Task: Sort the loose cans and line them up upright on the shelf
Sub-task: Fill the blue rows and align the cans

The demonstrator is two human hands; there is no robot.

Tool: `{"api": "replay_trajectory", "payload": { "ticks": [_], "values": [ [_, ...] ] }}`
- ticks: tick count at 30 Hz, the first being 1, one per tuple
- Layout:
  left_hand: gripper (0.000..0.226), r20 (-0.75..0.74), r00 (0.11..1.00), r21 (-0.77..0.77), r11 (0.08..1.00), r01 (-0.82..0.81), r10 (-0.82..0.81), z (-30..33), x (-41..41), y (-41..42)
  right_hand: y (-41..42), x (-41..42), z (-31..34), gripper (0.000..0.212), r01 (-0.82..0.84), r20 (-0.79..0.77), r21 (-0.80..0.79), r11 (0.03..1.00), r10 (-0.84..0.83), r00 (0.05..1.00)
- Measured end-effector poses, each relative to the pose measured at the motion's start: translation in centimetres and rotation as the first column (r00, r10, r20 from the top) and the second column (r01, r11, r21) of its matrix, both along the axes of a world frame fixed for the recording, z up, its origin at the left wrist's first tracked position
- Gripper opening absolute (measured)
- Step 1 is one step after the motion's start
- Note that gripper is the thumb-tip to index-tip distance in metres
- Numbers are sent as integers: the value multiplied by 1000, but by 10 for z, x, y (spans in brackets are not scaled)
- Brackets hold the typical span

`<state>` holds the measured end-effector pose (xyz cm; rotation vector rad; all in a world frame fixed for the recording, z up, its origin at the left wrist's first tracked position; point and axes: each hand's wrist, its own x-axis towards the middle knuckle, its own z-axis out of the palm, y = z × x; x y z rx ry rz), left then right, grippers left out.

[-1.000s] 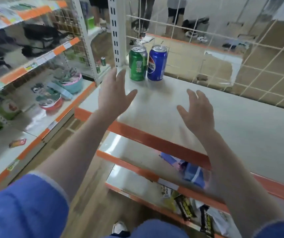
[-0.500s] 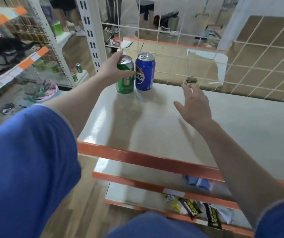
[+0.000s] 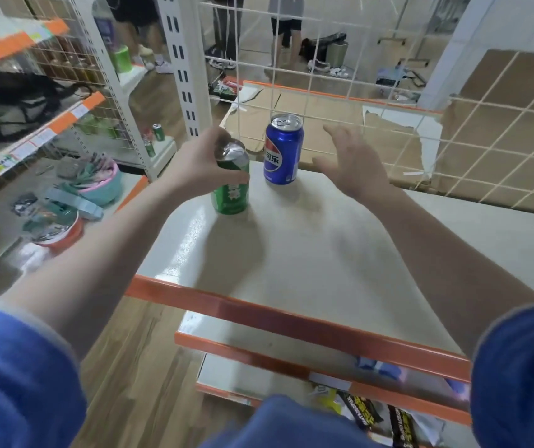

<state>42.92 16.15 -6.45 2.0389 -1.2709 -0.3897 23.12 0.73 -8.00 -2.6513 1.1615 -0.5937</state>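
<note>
Green can [image 3: 230,185] shifted nearer — upright, slightly tilted

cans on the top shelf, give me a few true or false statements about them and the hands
1. The left hand grips the green can. True.
2. The blue can lies on its side. False: it stands upright on the shelf.
3. The right hand holds the blue can. False: it is open beside the can and holds nothing.
4. The green can is nearer the shelf's front edge than the blue can. True.
5. The two cans touch. False: a gap shows between them.
</note>
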Motion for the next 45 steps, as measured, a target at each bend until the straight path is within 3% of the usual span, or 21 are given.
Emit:
{"api": "replay_trajectory", "payload": {
  "ticks": [7,12,14,20,24,28,33,39,45],
  "values": [
    [59,-63,995,-75,994,-83,78,-8,-16,16,-21,49,25,71,-135,-51,78,988,140,989],
    [61,-100,992,-28,996,-82,78,-3,-19,14,-21,68,36,76,-83,-233,-97,992,58,971],
    [62,-119,988,-14,995,-103,101,-2,-20,12,-18,76,35,73,-89,-264,-86,992,63,962],
    [63,-187,973,-52,988,-146,134,-6,-23,10,-18,82,23,65,-96,11,283,954,97,995],
    [66,-185,965,-142,967,-212,185,-14,-29,10,-9,66,18,63,-127,191,361,924,60,980],
    [61,-86,971,-125,965,-232,222,-11,-29,11,6,33,18,55,-65,198,243,968,16,980],
    [63,59,987,-105,984,-141,148,2,-38,21,43,-30,27,51,84,139,234,969,-119,983],
    [68,105,994,-46,998,41,-36,18,-79,31,114,-135,42,46,290,81,289,912,-325,942],
    [72,20,984,-71,981,180,-179,24,-158,39,183,-231,48,41,504,137,283,816,-555,821]
  ]
}}
